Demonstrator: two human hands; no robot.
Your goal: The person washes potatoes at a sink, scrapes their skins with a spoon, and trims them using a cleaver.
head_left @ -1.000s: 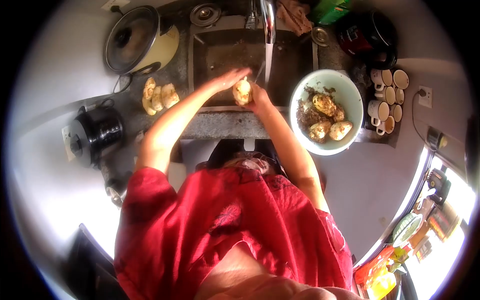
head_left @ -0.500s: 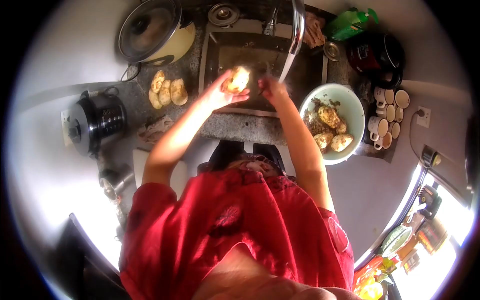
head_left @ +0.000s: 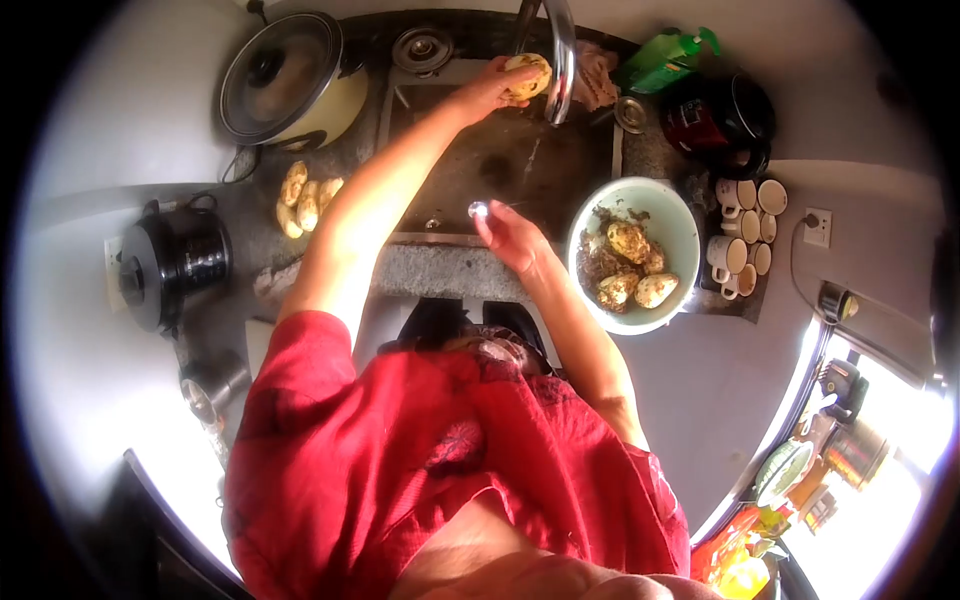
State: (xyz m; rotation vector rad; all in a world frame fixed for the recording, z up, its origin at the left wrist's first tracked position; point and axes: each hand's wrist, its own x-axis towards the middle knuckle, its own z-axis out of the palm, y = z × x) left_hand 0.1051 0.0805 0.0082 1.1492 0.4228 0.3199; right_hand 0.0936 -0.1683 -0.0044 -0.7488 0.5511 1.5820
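My left hand (head_left: pixel 488 90) stretches to the far side of the sink, closed around a pale yellow potato (head_left: pixel 528 76) with brown patches. It is right beside the chrome faucet (head_left: pixel 561 70). Over the sink's near edge, my right hand (head_left: pixel 514 238) pinches a small shiny metal thing (head_left: pixel 478 209), too small to name. Below both hands lies the dark, wet sink (head_left: pixel 480 160). To the right, a pale green bowl (head_left: pixel 683 225) holds several dirt-covered potatoes (head_left: pixel 628 243). Several lighter potatoes (head_left: pixel 307 204) lie on the left counter, partly behind my left arm.
An electric pot (head_left: pixel 280 80) with a glass lid stands at the back left, a black cooker (head_left: pixel 180 265) further left. Green soap bottle (head_left: pixel 665 60), dark red appliance (head_left: pixel 715 120) and several white mugs (head_left: pixel 735 225) line the right side. A cloth (head_left: pixel 595 78) lies behind the sink.
My left hand has carried the potato up to the faucet. My right hand has drawn back toward the sink's near edge. The white water stream from the spout no longer shows.
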